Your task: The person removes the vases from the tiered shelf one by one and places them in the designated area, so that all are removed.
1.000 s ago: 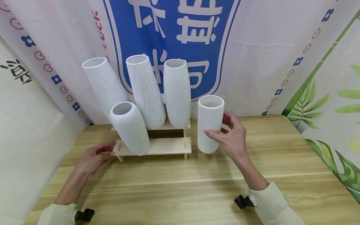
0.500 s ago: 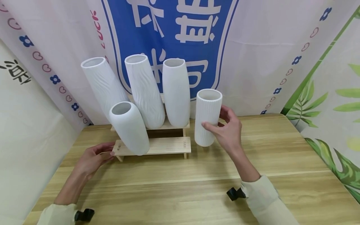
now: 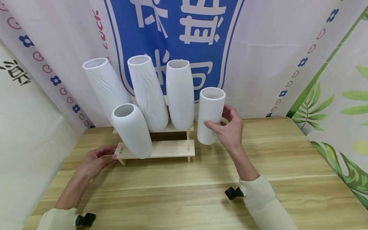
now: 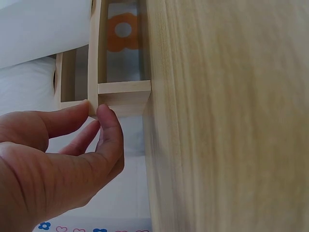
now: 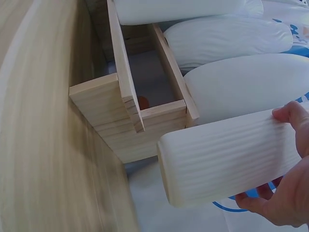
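Note:
My right hand (image 3: 230, 129) grips a white ribbed cylinder vase (image 3: 211, 111), thumb in front and fingers behind. The right wrist view shows this ribbed vase (image 5: 227, 154) raised off the table, its base beside the end of the wooden stand (image 5: 140, 116). My left hand (image 3: 93, 161) pinches the left end of the stand's lower step (image 3: 172, 149); in the left wrist view the thumb and fingers close on the board's corner. A smooth rounded vase (image 3: 133, 132) stands at the left of that step. Behind it, two wavy vases (image 3: 107, 86) and a slimmer plain-looking vase (image 3: 180, 95) stand on the upper step.
The stand rests on a wood-grain table (image 3: 184, 191), close to its back edge. A white cloth backdrop (image 3: 258, 64) with a blue printed shield hangs right behind the vases. At the right is a leaf-patterned sheet (image 3: 339, 111).
The right hand has lifted the ribbed vase and carried it slightly left and back, nearer the stand. The left hand stays at the step's end.

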Available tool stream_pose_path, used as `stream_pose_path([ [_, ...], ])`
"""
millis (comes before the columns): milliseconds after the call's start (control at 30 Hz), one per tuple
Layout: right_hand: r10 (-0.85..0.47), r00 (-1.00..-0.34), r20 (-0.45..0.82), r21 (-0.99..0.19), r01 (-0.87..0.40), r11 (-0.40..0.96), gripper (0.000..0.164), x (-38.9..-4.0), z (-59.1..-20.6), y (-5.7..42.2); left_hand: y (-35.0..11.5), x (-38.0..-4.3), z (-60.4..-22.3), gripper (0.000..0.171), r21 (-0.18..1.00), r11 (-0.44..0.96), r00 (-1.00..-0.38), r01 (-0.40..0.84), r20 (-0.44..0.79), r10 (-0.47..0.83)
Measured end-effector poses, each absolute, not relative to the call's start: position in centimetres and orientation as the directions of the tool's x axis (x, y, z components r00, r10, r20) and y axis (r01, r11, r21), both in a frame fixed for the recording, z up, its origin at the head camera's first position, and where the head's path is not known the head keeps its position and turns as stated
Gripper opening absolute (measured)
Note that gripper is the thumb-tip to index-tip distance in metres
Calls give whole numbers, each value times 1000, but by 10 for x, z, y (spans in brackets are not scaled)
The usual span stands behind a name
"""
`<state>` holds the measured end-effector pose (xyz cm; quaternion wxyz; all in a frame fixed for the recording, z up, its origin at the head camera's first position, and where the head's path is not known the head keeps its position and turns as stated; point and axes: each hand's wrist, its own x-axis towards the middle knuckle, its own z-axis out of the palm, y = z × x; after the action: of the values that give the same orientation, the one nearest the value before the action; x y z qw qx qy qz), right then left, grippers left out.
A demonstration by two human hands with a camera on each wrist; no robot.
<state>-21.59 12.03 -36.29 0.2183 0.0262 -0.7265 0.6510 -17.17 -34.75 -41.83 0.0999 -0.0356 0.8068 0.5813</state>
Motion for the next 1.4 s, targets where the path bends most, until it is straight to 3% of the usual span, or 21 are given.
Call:
stream_pose_path([
  [733, 312, -898, 310, -951, -301, 76, 77, -246, -370, 117, -347, -172, -419, 61, 932, 318, -978, -175, -203, 55],
  [1400, 260, -916, 305, -952, -289, 100, 76, -260, -392, 115, -348, -171, -420, 60, 928, 334, -980, -164, -191, 51],
])
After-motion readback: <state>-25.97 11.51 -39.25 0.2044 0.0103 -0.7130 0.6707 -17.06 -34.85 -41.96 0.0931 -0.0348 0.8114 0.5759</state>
